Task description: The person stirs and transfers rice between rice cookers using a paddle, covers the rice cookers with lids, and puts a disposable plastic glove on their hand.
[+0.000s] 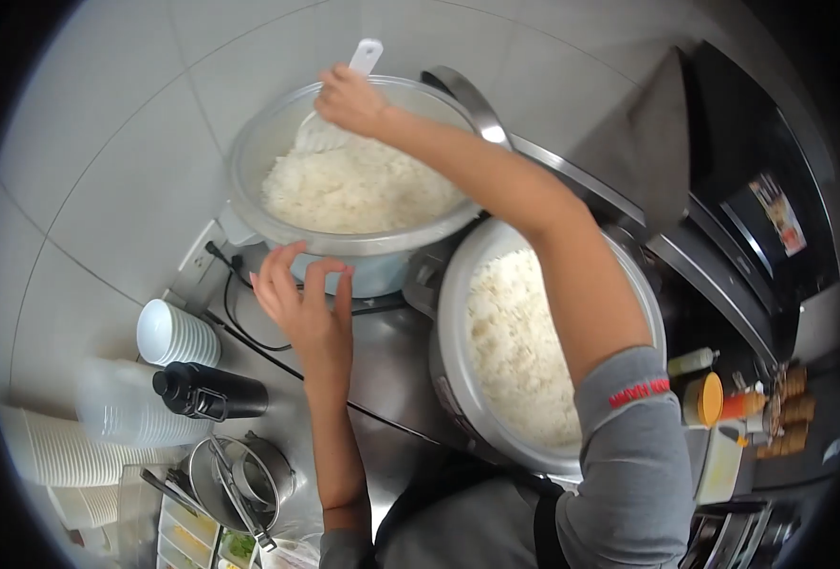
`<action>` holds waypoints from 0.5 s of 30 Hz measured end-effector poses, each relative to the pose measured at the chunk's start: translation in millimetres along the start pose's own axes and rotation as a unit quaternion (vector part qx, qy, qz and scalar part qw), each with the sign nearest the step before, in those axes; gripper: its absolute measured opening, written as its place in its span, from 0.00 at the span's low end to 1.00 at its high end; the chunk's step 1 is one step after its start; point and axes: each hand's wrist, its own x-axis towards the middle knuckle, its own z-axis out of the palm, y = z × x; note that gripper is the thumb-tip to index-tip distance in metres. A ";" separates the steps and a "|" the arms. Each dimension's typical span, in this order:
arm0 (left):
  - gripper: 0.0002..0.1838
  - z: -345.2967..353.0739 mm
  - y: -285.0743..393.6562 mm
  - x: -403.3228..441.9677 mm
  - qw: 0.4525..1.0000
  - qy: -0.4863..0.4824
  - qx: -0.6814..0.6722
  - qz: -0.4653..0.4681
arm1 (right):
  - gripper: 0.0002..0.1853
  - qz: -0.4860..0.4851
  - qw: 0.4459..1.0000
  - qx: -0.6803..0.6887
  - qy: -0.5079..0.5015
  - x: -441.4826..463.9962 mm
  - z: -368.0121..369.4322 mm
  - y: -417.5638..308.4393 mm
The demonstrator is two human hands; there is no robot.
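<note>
My right hand (349, 100) is closed round the handle of a white rice paddle (367, 55), over the far rice cooker pot (249, 204). The paddle's blade reaches down to the cooked white rice (372, 194) inside, at the pot's left side. My left hand (304, 294) hovers at the near side of that pot, fingers apart and curved, with nothing in it. Below my right arm stands a second rice cooker (453, 360), full of white rice (515, 356) and partly hidden by the arm.
Stacked white bowls (178, 334), a black bottle (225, 391) and a metal pot (282, 484) with tongs stand at left. Black cables cross the steel counter (387, 379). A raised black lid (761, 161) and several sauce bottles (742, 406) are at right. The tiled wall (135, 123) lies beyond.
</note>
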 end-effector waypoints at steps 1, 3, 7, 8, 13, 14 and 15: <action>0.09 -0.1 5.7 -0.4 1.000 -0.002 -0.007 0.012 | 0.06 -0.006 1.000 0.003 -0.004 -12.5 -3.3 -12.5; 0.08 -2.0 17.8 0.6 0.999 -0.003 -0.011 0.036 | 0.06 -0.011 0.998 0.040 -0.043 -31.5 -10.1 -15.8; 0.06 2.0 42.1 6.6 0.994 -0.020 -0.018 0.102 | 0.06 0.158 0.986 0.050 0.029 -59.4 -34.8 24.1; 0.06 9.1 46.3 11.9 0.991 -0.029 -0.026 0.125 | 0.05 0.190 0.980 0.041 0.050 -67.2 -49.2 37.5; 0.09 72.6 69.4 43.7 0.947 -0.133 -0.086 0.281 | 0.05 0.263 0.963 0.043 0.026 -112.8 -141.5 83.8; 0.08 89.0 71.0 47.5 0.940 -0.147 -0.076 0.299 | 0.08 0.282 0.958 0.055 0.014 -122.8 -154.3 87.8; 0.08 104.5 70.2 48.8 0.932 -0.163 -0.067 0.316 | 0.10 0.301 0.951 0.069 0.000 -135.0 -169.0 90.3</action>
